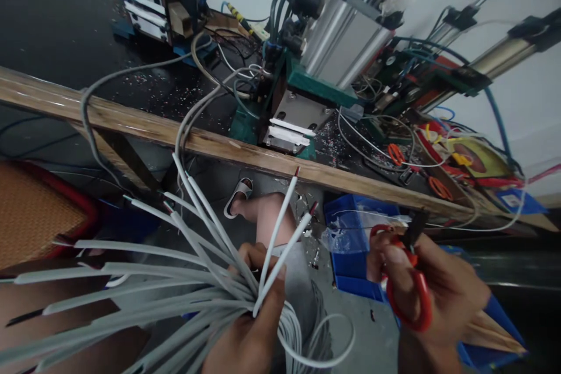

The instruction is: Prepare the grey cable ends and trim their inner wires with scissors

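My left hand [252, 315] is closed around a bundle of several white sheathed cables [184, 272] that fan out to the left and upward. Two of them [284, 231] stick up between my fingers with red and dark wire ends showing. My right hand [432, 295] grips red-handled scissors [409, 280], blades pointing up beside a blue bin [353, 245]. Both hands are below the wooden bench edge [219, 143].
On the bench stands a green pneumatic press [307, 93] with silver cylinders, hoses and tangled wires. More red scissors [397, 155] and a tape roll lie to the right. A woven stool [35, 210] is at left. My sandalled foot [239, 196] rests on the floor.
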`<move>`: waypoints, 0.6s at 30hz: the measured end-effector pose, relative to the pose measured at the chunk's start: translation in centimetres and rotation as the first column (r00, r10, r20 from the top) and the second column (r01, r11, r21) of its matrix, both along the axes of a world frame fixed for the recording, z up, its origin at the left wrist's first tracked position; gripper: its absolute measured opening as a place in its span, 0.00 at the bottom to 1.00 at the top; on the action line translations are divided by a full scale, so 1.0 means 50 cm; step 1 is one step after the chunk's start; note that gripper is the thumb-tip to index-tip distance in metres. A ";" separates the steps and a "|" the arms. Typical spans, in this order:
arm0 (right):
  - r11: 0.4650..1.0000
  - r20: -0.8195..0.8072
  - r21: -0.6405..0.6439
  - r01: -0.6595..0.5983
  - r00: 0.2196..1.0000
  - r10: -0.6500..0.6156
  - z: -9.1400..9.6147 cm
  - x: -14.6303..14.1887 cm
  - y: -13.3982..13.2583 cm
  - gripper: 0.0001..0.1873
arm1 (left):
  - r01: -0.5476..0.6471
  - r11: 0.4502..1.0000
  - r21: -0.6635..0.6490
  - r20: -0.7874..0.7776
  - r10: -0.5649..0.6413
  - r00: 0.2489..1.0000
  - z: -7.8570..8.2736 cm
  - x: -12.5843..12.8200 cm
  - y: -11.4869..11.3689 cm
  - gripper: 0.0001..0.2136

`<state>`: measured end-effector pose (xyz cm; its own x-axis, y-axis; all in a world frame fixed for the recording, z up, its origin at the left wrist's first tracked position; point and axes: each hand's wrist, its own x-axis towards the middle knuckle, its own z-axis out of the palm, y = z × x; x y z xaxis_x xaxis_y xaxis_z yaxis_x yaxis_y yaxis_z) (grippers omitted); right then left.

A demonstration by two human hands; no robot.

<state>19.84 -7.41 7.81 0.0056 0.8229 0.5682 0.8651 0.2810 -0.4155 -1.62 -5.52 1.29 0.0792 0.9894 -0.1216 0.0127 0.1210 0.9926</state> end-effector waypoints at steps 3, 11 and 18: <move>0.983 -0.037 -0.110 -0.146 0.989 0.142 0.012 -0.030 0.009 0.12 | 0.060 0.997 0.050 -0.003 -0.059 0.998 0.008 -0.002 0.001 0.12; 0.948 0.181 -0.250 -0.199 0.952 0.248 -0.026 -0.085 -0.010 0.16 | -0.077 0.996 -0.038 -0.049 0.075 0.996 0.030 0.014 -0.008 0.11; 0.942 0.185 -0.271 -0.197 0.950 0.252 -0.027 -0.089 -0.010 0.14 | -0.104 0.994 -0.042 -0.040 0.103 0.994 0.040 0.022 -0.010 0.11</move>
<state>15.38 -7.89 6.46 -0.2946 0.9024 0.3143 0.8671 0.3908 -0.3091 -0.54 -6.03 3.27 -0.0289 0.9858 -0.1657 0.0352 0.1667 0.9854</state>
